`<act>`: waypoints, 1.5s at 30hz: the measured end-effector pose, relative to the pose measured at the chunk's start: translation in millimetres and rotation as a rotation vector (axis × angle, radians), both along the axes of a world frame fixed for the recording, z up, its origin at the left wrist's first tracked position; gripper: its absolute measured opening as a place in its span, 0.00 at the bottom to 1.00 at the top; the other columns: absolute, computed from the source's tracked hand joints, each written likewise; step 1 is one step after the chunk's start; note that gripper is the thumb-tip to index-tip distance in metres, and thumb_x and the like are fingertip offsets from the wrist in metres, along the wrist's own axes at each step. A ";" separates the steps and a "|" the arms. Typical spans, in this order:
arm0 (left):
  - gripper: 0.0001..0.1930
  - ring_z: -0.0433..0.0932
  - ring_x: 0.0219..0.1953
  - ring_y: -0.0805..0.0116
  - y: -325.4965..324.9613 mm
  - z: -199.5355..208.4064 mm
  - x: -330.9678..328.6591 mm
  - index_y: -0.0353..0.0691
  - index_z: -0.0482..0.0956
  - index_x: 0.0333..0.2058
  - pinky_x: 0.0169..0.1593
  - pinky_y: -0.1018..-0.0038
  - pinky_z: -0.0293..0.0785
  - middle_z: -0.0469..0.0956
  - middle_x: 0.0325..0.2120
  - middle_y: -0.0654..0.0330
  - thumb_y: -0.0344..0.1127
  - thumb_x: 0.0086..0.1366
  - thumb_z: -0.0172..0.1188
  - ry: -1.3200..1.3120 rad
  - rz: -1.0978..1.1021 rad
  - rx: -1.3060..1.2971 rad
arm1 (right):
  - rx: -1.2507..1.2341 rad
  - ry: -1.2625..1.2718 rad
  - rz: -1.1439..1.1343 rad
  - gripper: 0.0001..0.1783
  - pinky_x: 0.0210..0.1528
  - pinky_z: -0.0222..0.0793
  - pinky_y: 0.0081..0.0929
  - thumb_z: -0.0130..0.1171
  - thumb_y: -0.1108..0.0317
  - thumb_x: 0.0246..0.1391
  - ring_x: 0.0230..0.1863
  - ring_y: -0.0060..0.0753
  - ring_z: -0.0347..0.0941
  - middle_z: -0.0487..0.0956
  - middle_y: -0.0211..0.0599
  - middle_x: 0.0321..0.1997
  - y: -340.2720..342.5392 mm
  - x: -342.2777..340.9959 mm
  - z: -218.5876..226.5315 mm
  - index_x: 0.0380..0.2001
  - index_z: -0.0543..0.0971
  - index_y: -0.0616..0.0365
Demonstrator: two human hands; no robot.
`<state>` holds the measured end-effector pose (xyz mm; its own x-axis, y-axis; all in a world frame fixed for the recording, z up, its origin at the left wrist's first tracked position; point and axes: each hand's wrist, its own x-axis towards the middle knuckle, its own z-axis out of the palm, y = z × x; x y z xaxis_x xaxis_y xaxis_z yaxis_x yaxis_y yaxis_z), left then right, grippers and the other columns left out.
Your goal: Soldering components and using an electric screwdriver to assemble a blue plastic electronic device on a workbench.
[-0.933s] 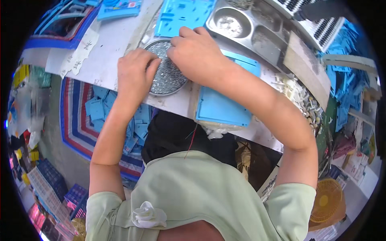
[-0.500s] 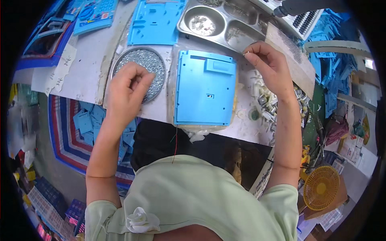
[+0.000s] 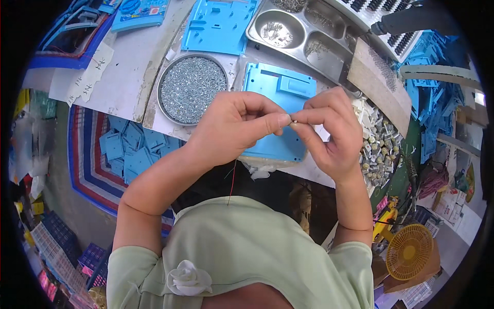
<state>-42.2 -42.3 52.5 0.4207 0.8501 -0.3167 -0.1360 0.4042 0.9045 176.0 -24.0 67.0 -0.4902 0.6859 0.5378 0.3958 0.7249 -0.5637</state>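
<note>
Above a light-blue plastic panel (image 3: 272,147), my two hands meet with their fingertips almost touching. My right hand (image 3: 334,131) pinches a tiny shiny metal piece (image 3: 294,122) between thumb and forefinger; its exact kind is too small to tell. My left hand (image 3: 234,126) is closed in a pinch against it, and whatever those fingertips hold is hidden. The panel lies on a plastic-wrapped pad, its middle covered by the hands. Left of it stands a round dish (image 3: 193,87) full of small silvery screws. A thin red wire (image 3: 232,181) hangs from near the panel's front edge.
A steel compartment tray (image 3: 304,42) with small metal parts stands at the back, beside another blue panel (image 3: 218,26). White parts (image 3: 381,149) are heaped at right, near a dark tool (image 3: 406,21). Blue pieces fill a striped bag (image 3: 92,165) below left. A yellow fan (image 3: 410,251) is lower right.
My left hand has left the screw dish and moved right; my right hand has come down and inward from beside the steel tray. Their fingertips now meet over the panel.
</note>
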 end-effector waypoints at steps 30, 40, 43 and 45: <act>0.05 0.82 0.35 0.55 73.1 -7.9 -30.3 0.37 0.78 0.29 0.39 0.64 0.80 0.79 0.32 0.56 0.26 0.52 0.63 1.142 -0.449 1.469 | -0.152 -0.755 0.016 0.08 0.39 0.76 0.37 0.67 0.67 0.53 0.29 0.49 0.78 0.83 0.43 0.27 94.4 44.0 1.0 0.31 0.84 0.62; 0.05 0.82 0.37 0.55 71.6 -1.5 -26.8 0.36 0.78 0.29 0.39 0.64 0.80 0.78 0.33 0.56 0.26 0.51 0.62 1.227 -0.514 1.501 | 0.180 -1.180 0.267 0.05 0.42 0.78 0.43 0.66 0.71 0.49 0.34 0.50 0.82 0.83 0.47 0.28 118.7 15.2 5.6 0.30 0.85 0.60; 0.04 0.82 0.34 0.55 70.6 -4.5 -31.1 0.37 0.79 0.30 0.37 0.64 0.79 0.78 0.31 0.56 0.27 0.55 0.64 1.189 -0.398 1.479 | 0.173 -1.357 0.330 0.05 0.39 0.78 0.41 0.67 0.72 0.48 0.32 0.49 0.82 0.84 0.47 0.28 129.3 -2.8 6.3 0.29 0.85 0.61; 0.05 0.81 0.32 0.55 65.8 -7.2 -34.1 0.37 0.80 0.32 0.36 0.63 0.78 0.78 0.30 0.56 0.28 0.58 0.66 1.134 -0.295 1.443 | 0.156 -1.416 0.383 0.06 0.36 0.77 0.40 0.69 0.71 0.48 0.30 0.48 0.82 0.84 0.47 0.28 136.4 -10.5 2.5 0.29 0.85 0.62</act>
